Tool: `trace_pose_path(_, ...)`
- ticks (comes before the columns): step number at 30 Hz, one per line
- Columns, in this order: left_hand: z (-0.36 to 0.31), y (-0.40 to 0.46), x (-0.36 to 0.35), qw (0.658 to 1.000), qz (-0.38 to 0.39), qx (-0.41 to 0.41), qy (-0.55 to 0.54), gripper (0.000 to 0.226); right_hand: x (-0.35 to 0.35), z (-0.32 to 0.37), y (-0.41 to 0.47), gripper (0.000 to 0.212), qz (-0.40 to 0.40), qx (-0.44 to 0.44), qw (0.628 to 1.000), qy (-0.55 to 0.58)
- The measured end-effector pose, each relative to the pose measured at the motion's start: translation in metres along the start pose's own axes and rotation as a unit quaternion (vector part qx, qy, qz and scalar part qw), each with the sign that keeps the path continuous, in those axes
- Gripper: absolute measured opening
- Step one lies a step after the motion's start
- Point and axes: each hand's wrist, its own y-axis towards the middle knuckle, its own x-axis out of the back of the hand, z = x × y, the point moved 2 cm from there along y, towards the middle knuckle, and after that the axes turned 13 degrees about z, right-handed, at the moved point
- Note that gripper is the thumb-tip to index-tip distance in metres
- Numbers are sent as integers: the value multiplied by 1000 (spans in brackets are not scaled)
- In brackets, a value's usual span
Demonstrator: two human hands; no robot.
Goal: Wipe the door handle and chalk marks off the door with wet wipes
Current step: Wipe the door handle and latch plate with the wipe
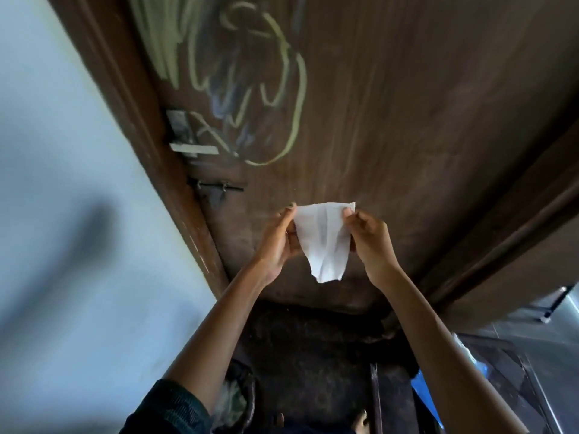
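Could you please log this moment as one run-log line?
left hand: pinches wet wipe | right hand: pinches wipe | chalk marks: still on door | wiping: not started

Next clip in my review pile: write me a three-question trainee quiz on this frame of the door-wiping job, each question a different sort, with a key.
1. True or false: the white wet wipe is pressed flat against the brown wooden door.
2. Multiple choice: the yellow-green chalk marks lie (A) above the hands, (B) below the hands, (C) on the pale blue wall.
3. Fill in: the left hand and right hand each pinch a top ______ of the wipe.

Key: 1 false, it hangs spread between the hands in front of the door; 2 A; 3 corner.
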Motion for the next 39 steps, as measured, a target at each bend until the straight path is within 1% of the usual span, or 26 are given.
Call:
trace_pose_path(1, -7, -7, 8, 1000, 19, 9, -9, 41, -11, 8, 1, 42, -6, 11, 1000, 3)
trace_pose_path(3, -16, -20, 22, 999, 33, 16, 4, 43, -27, 18, 3, 39, -16, 24, 1000, 11)
trace_pose_path(6, -31, -37, 42, 999, 18, 3, 47, 60, -46, 26, 8, 46, 5, 22, 999, 27)
trace_pose_path(7, -37, -41, 47, 999, 6, -5, 51, 64, -49, 27, 10, 46, 25, 12, 999, 39)
trace_pose_path(9, -50, -47, 57, 998, -18, -29, 58, 65, -56, 32, 13, 41, 95, -19, 991, 90)
trace_pose_path(11, -63, -47, 68, 996, -37, -47, 65, 67, -62, 39, 16, 42, 177, -51, 971, 152)
trace_pose_path(12, -68, -46, 73, 995, -36, -52, 70, 70, -63, 42, 19, 44, 209, -58, 960, 176)
trace_pose_path(14, -77, -44, 80, 995, -15, -62, 80, 80, -66, 47, 26, 47, 246, -63, 945, 205)
trace_pose_path(16, -85, -42, 84, 992, 9, -68, 110, 89, -67, 51, 35, 48, 249, -62, 946, 198)
trace_pose_path(18, -95, -39, 87, 982, -2, -94, 164, 97, -68, 58, 45, 39, 211, -32, 963, 164)
trace_pose_path(20, -111, -35, 88, 956, -37, -157, 247, 97, -69, 69, 61, 26, 163, 39, 975, 144)
trace_pose_path(21, -120, -34, 87, 935, -57, -201, 285, 94, -69, 78, 66, 21, 155, 87, 973, 144)
trace_pose_path(22, -129, -34, 84, 911, -78, -253, 316, 89, -69, 86, 71, 23, 152, 136, 969, 140)
trace_pose_path(23, -139, -34, 81, 884, -101, -307, 338, 83, -69, 97, 75, 27, 154, 178, 962, 136)
trace_pose_path(24, -147, -34, 78, 858, -120, -356, 350, 76, -67, 105, 79, 24, 160, 213, 954, 135)
trace_pose_path(25, -154, -34, 73, 837, -133, -396, 354, 70, -66, 112, 84, 12, 176, 241, 945, 137)
trace_pose_path(26, -159, -31, 71, 824, -139, -420, 353, 66, -64, 117, 90, 15, 189, 265, 937, 124)
trace_pose_path(27, -161, -28, 71, 826, -137, -427, 341, 64, -64, 119, 96, 35, 192, 279, 936, 99)
trace_pose_path(28, -162, -22, 72, 841, -133, -418, 317, 63, -64, 120, 104, 48, 194, 285, 936, 75)
trace_pose_path(29, -161, -14, 74, 860, -129, -397, 292, 61, -63, 121, 111, 54, 189, 287, 937, 57)
trace_pose_path(30, -160, -7, 76, 875, -132, -372, 280, 56, -63, 120, 118, 52, 180, 284, 941, 45)
trace_pose_path(32, -158, 6, 81, 885, -150, -328, 293, 44, -63, 119, 129, 39, 170, 267, 948, 39)
trace_pose_path(34, -154, 18, 86, 906, -150, -275, 283, 36, -61, 117, 138, 31, 166, 256, 952, 32)
trace_pose_path(37, -144, 33, 97, 953, -138, -172, 209, 24, -60, 112, 152, 24, 171, 229, 958, 34)
trace_pose_path(39, -138, 36, 101, 976, -101, -139, 135, 20, -64, 107, 160, 22, 213, 174, 956, 99)
